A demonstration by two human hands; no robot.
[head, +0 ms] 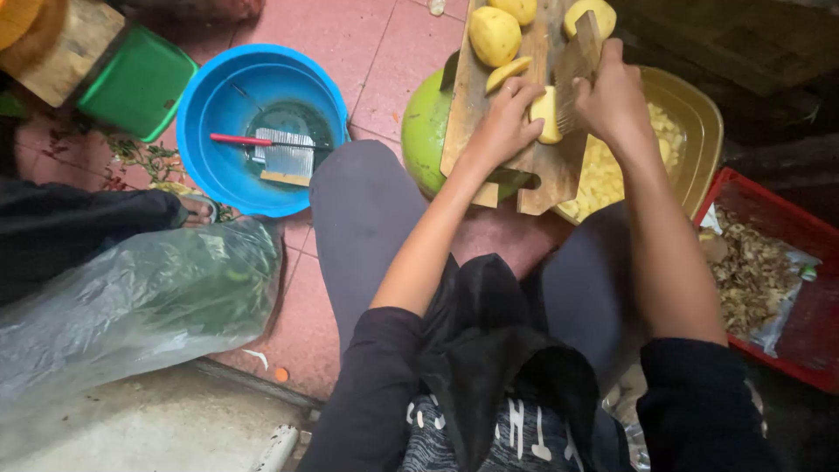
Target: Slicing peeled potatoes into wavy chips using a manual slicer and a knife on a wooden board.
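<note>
My left hand (509, 118) presses a peeled yellow potato piece (545, 114) onto a wooden cutting board (476, 83). My right hand (614, 96) grips a wavy-bladed cutter with a wooden handle (575, 65), its blade set against that piece. Two whole peeled potatoes (495, 35) and a slice (508, 73) lie farther up the board. The board rests across a green basin (426, 131) and a yellow basin (699, 131) that holds cut potato pieces (603, 170).
A blue basin (210, 114) on the left holds water, a second wavy cutter (284, 157) and a red-handled tool (240, 140). A large plastic bag (140, 301) lies at lower left. A red crate (800, 315) of peelings stands at the right. Another person's foot (197, 210) is at the left.
</note>
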